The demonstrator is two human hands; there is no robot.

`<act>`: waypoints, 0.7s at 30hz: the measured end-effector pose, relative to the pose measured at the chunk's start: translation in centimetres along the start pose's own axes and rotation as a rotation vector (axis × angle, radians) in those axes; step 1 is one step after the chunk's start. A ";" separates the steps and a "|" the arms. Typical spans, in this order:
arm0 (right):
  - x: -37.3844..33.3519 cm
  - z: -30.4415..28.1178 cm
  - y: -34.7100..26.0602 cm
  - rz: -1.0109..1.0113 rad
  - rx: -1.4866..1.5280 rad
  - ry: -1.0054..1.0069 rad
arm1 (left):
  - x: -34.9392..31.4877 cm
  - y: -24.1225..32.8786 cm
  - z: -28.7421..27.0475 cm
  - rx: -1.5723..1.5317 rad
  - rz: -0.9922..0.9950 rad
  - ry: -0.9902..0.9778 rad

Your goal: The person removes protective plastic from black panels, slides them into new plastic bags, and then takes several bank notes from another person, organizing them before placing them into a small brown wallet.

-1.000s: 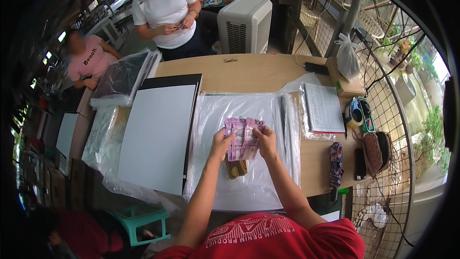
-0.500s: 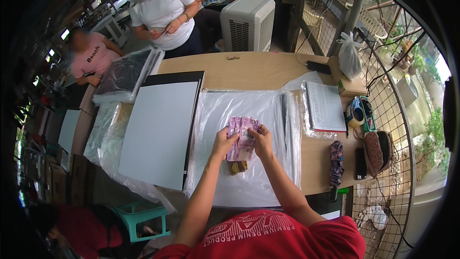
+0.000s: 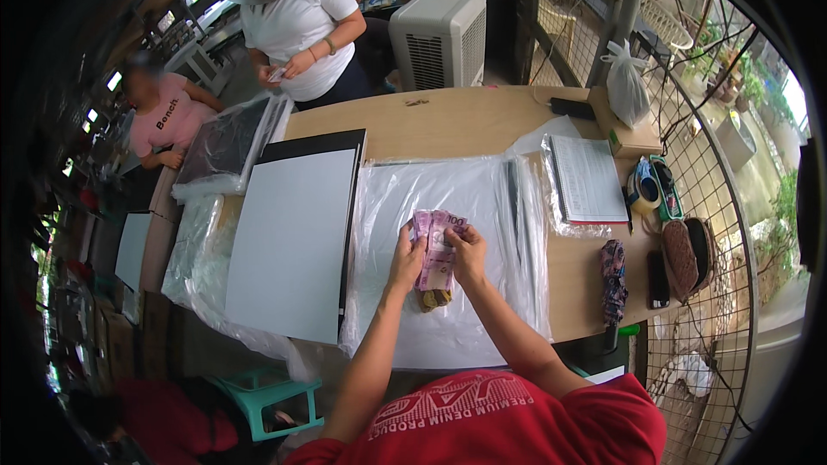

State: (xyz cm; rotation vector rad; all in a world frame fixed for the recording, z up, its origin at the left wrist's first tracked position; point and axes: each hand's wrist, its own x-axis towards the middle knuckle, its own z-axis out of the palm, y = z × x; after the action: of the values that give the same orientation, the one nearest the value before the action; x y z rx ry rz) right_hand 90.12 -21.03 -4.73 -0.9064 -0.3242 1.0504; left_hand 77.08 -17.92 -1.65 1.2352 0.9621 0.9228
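A small stack of purple banknotes (image 3: pixel 438 269) is held up between my two hands over the middle of the table. My left hand (image 3: pixel 407 257) grips the notes at their left side. With thumb and fingers, my right hand (image 3: pixel 468 254) pinches their right side near the top. Just below the notes lies a yellow-brown folded bundle (image 3: pixel 435 300), partly covered by them; its kind I cannot make out. Under it all is a white sheet in clear plastic wrapping (image 3: pixel 392 207).
Left of my hands lies a large white board (image 3: pixel 289 245) on a black one. To the right are a spiral notebook (image 3: pixel 588 181), a folded umbrella (image 3: pixel 613 280), a phone (image 3: pixel 658 280) and a pouch (image 3: pixel 680 258). An air cooler (image 3: pixel 441 39) and two people stand beyond the table.
The banknotes sit closer together between my hands. My view has shifted slightly. The person in white has turned a little, hands still together at the waist.
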 end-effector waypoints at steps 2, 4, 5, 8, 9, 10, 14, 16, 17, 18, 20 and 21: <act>0.0 0.1 0.5 -0.009 0.020 0.031 | 0.4 -0.7 -0.3 0.133 0.063 0.023; 0.3 -0.2 0.7 0.002 0.164 0.140 | 0.4 -1.1 -0.4 0.136 0.107 0.100; 0.3 -0.3 0.4 0.010 0.233 0.195 | 0.5 -1.1 -0.4 0.136 0.127 0.140; -0.1 -1.2 -1.8 0.236 0.463 0.020 | 0.4 -0.6 -1.1 0.203 0.115 0.191; -0.7 -1.0 -3.2 0.284 0.435 -0.128 | 0.4 -0.5 -1.2 0.232 0.128 0.207; -0.6 -0.9 -3.3 0.314 0.343 -0.146 | 0.4 -0.3 -1.3 0.262 0.141 0.224; -0.1 -1.3 -3.1 0.333 0.122 -0.188 | 0.6 0.6 -0.5 0.286 0.112 0.228; -0.1 -1.1 -2.7 0.343 0.106 -0.175 | 0.7 0.7 -0.5 0.363 0.103 0.205; -0.3 -0.6 -2.7 0.329 0.110 -0.171 | 0.6 0.7 -0.5 0.402 0.095 0.196; -0.5 -0.3 -2.7 0.319 0.097 -0.144 | 0.6 0.8 -0.5 0.418 0.100 0.170; -0.8 0.0 -3.0 0.294 0.068 -0.084 | 0.6 1.1 -0.1 0.448 0.108 0.113; -0.8 0.1 -3.2 0.294 0.083 -0.103 | 0.6 1.4 0.4 0.436 0.122 0.106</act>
State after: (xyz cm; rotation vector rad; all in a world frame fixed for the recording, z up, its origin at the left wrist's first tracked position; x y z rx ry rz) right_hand 91.58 -22.23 -2.06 -0.8428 -0.2353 1.3751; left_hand 77.55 -17.37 -0.28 1.6388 1.2259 0.9081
